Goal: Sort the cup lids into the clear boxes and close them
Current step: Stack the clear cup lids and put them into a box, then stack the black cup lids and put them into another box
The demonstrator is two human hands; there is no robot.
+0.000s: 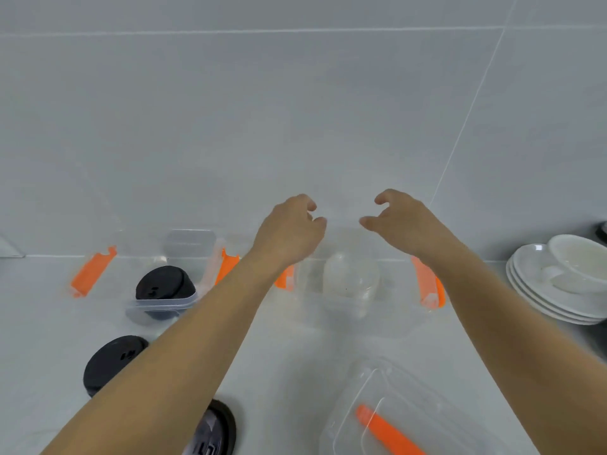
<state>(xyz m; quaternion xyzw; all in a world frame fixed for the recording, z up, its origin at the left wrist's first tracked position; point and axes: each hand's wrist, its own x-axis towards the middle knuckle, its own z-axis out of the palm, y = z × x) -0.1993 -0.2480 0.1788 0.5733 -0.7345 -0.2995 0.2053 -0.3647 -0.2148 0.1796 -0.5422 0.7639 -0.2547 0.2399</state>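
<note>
Clear box (353, 290) blurs behind loosely curled, empty left hand (289, 234) and right hand (400, 221).

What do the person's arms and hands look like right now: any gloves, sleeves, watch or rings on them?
Both forearms are bare to the frame edge: no sleeves show. The left hand and right hand wear no gloves. No watch, wristband or ring is visible on either.
</note>
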